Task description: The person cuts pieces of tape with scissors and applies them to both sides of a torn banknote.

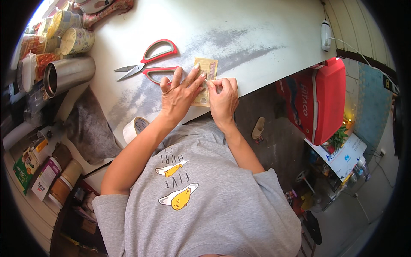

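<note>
A yellowish-brown banknote (208,65) lies flat on the worn white table. My left hand (177,97) rests across its left side, fingers stretched out and spread, fingertips touching the paper. At its right edge, my right hand (224,102) is closed, thumb and forefinger pinched together over the note's middle beside the left fingertips. What the pinch holds, if anything, is too small to make out. Scissors (141,67) with red and grey handles lie open to the left, one handle loop close to my left fingers. A tape roll (129,131) stands near my left forearm.
A metal cup (72,75) lies on its side at the left, next to several tubs (78,41). A dark grey sheet (92,128) hangs over the table's left front edge. A red cooler (321,100) stands beyond the right edge, and a white device (326,34) with a cord lies at the far right corner.
</note>
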### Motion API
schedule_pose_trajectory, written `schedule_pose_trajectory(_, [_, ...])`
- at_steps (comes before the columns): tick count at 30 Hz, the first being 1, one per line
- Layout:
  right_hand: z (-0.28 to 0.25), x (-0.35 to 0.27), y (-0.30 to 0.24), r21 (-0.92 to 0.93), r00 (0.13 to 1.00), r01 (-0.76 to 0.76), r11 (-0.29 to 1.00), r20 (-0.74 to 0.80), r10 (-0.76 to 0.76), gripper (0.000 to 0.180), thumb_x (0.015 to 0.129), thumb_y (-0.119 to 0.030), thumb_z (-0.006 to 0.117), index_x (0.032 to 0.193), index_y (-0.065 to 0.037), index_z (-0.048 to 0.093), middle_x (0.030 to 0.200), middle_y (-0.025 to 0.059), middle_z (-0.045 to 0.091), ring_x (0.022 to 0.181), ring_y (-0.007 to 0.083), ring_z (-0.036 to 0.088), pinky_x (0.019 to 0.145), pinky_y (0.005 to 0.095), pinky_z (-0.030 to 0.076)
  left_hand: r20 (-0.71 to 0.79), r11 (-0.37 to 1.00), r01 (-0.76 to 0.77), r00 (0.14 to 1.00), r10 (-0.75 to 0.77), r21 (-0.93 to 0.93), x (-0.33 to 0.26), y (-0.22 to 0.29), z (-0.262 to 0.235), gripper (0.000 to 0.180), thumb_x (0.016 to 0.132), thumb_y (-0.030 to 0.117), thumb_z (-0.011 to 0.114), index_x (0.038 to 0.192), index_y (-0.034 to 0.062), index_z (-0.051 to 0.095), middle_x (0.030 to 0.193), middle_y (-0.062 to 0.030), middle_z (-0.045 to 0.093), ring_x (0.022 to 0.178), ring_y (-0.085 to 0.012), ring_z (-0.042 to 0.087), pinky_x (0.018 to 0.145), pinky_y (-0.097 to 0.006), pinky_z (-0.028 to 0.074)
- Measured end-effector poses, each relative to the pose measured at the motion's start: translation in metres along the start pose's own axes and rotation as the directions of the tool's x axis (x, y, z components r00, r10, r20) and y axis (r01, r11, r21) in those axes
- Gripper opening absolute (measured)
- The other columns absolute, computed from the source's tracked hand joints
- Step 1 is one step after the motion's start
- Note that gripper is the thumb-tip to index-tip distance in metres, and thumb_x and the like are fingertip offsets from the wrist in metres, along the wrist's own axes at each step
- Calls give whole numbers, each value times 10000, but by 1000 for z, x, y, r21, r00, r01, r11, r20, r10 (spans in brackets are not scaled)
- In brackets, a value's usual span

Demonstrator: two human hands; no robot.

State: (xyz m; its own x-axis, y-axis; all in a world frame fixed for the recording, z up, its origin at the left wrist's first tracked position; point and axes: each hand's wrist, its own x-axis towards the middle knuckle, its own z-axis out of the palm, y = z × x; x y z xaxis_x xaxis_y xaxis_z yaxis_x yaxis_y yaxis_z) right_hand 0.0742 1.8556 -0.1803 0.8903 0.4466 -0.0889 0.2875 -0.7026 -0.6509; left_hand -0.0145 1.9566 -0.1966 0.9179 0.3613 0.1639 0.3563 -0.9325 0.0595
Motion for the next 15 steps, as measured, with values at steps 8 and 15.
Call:
schedule_pose_trajectory(8, [-7, 9, -4, -60, 987, -157, 986, 26, 159, 437, 723, -234, 774, 942, -32, 455, 1016, 131, 437, 881, 303, 540, 710, 403, 464, 20, 1000, 4, 1000, -4, 1, 1, 1, -2, 368, 803, 413, 624, 1157, 313, 617, 1267, 139, 542, 1182, -184, 401, 911, -412, 192])
schedule_pose_trajectory(15, [-11, 17, 3, -136, 995, -86, 987, 47, 94, 558, 667, -260, 820, 983, -34, 420, 1019, 142, 424, 975, 320, 483, 826, 420, 394, 40, 1000, 15, 999, -14, -15, 1, 0, -2, 398, 797, 398, 639, 1185, 320, 599, 1264, 145, 545, 1176, -171, 403, 917, -408, 181])
